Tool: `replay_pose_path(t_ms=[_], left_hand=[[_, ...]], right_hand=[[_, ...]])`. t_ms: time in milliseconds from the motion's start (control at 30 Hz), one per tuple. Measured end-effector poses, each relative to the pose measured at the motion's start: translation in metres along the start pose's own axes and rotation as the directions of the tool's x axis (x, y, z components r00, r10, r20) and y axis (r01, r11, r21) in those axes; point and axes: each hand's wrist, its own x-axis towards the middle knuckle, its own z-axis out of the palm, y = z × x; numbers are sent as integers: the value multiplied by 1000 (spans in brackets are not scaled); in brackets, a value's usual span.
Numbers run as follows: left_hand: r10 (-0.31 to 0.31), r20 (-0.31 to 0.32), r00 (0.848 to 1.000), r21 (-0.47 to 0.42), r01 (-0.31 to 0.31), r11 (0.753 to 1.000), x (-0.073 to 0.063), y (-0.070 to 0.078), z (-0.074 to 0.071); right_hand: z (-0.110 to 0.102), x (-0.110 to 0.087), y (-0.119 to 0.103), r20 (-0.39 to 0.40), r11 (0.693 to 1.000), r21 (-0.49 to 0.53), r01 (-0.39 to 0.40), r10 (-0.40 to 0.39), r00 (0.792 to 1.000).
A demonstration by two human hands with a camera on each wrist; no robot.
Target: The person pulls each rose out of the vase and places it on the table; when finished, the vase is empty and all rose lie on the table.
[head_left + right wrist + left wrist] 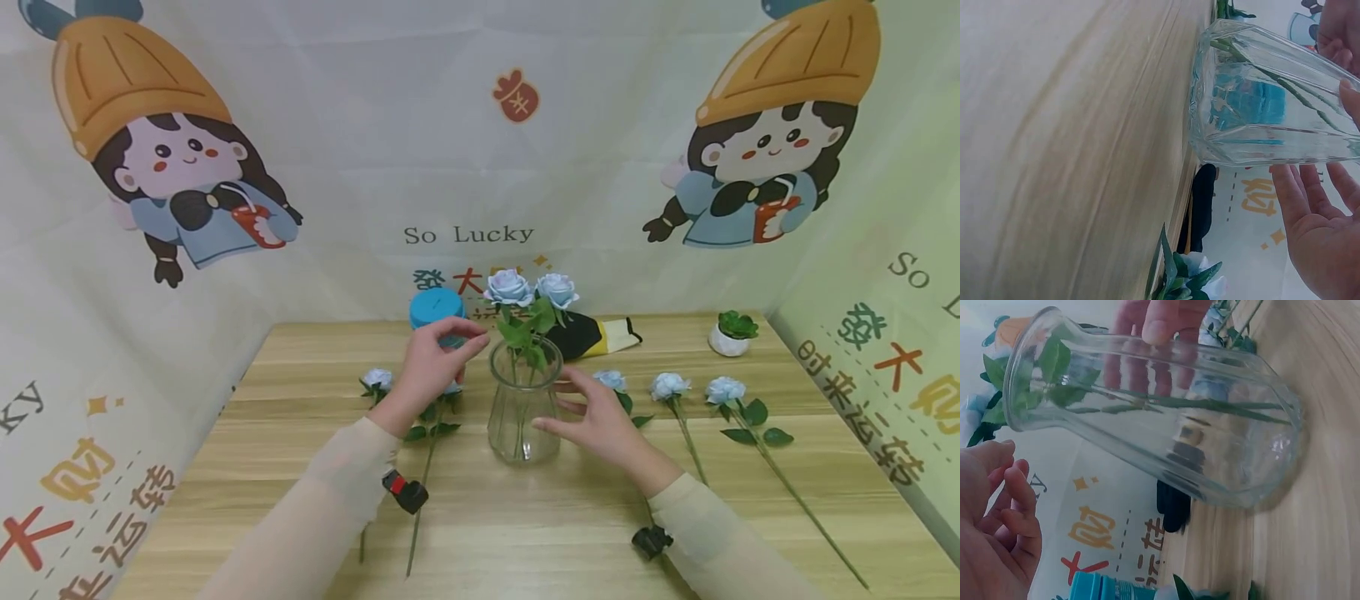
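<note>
A clear glass vase stands upright on the table, two pale blue roses in it with their blooms and some leaves above the rim. My right hand holds the vase's right side, thumb at the front and fingers toward the back. Through the glass in the left wrist view, those fingers show beyond the stems. To the left of the rim hovers my left hand, fingers loosely bent with nothing between them. Within the vase, the green stems slant down to the base.
Blue roses lie on the left, partly behind my left arm. Several more roses lie on the right. At the back are a blue-lidded container, a black and yellow cloth item and a small potted succulent.
</note>
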Motion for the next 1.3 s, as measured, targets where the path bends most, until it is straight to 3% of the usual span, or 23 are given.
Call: replay_pose_path(t_ms=[300, 467, 700, 933, 1067, 1300], left_hand=[[-9, 1, 1000, -15, 9, 1000, 10, 9, 12], [-9, 34, 999, -41, 11, 999, 8, 12, 14], [10, 90, 996, -151, 4, 989, 2, 16, 19], [19, 70, 997, -184, -6, 983, -3, 20, 25], [24, 49, 999, -175, -15, 984, -6, 22, 26], [42, 29, 999, -82, -39, 996, -12, 26, 28]], right_hand=[[2, 0, 0, -5, 1000, 17, 27, -26, 1000], [2, 0, 1, -1, 999, 19, 32, -32, 999], [2, -1, 1, -12, 999, 12, 41, -41, 999], [2, 0, 2, -11, 999, 26, 25, -25, 1000], [2, -1, 1, -7, 999, 30, 22, -21, 1000], [2, 0, 1, -5, 999, 36, 18, -18, 1000]])
